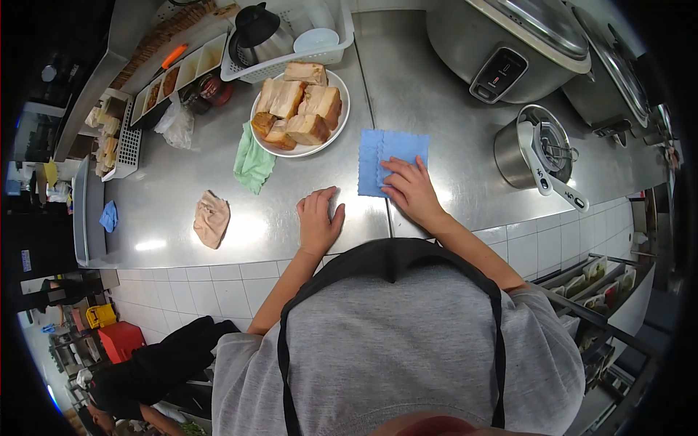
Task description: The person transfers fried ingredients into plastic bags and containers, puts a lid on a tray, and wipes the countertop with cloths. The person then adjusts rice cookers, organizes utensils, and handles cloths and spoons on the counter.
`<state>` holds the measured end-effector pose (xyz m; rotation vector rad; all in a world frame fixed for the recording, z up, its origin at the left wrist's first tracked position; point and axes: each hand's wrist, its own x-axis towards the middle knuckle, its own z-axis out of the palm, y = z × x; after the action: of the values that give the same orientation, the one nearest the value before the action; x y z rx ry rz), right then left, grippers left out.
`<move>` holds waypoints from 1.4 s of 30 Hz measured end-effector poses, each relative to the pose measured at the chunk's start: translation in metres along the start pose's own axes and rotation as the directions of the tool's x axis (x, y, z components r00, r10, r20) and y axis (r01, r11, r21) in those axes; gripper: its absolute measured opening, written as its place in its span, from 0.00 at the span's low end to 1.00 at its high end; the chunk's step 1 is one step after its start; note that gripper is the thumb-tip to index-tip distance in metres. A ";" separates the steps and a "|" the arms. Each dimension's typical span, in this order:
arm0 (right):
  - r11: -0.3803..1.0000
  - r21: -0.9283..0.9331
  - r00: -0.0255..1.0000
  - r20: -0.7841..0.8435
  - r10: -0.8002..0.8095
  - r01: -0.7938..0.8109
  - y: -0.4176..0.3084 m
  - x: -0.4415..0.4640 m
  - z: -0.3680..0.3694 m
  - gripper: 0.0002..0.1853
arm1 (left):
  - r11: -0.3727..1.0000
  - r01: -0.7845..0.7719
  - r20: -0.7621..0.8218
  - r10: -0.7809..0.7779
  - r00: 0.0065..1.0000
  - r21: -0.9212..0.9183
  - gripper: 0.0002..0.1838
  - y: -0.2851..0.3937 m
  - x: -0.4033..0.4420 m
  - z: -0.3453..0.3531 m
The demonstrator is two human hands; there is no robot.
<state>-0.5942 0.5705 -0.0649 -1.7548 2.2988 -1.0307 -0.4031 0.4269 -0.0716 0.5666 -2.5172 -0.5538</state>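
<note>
My right hand (413, 190) lies on a folded blue cloth (371, 156), its fingers spread over the right part. Flat on the steel counter (291, 225) rests my left hand (320, 219), fingers stretched out and holding nothing. Beyond it stands a white plate (343, 116) piled with several thick blocks of pork belly (282, 98). A crumpled green cloth (252, 161) lies against the plate's left side. Farther left is a crumpled beige cloth (211, 219).
A white basket (283, 67) holding a black-lidded jug (259, 35) stands behind the plate. At the right are a large cooker (502, 43) and a steel pot (512, 152) with utensils. A person in black (156, 363) is at lower left.
</note>
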 end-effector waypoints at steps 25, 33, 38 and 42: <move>0.848 -0.429 0.939 0.002 0.344 -0.310 0.135 0.195 0.008 0.33 | 0.994 0.106 0.104 -0.103 0.989 -0.021 0.22 -0.001 0.002 -0.003; 0.806 -0.463 0.903 0.027 0.429 -0.369 0.180 0.286 0.004 0.34 | 0.993 0.118 0.132 -0.121 0.984 0.026 0.25 -0.005 0.004 -0.001; 0.821 -0.483 0.923 0.063 0.378 -0.303 0.195 0.300 0.005 0.36 | 0.994 0.106 0.120 -0.107 0.987 0.022 0.26 -0.006 0.006 0.001; 0.866 -0.379 0.944 -0.091 0.317 -0.327 0.157 0.267 0.001 0.36 | 0.996 0.090 0.127 -0.091 0.988 0.018 0.26 -0.011 0.004 0.002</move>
<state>-0.8165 0.3544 -0.0621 -1.3785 2.8392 -0.5682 -0.4041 0.4159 -0.0767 0.6725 -2.6267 -0.6268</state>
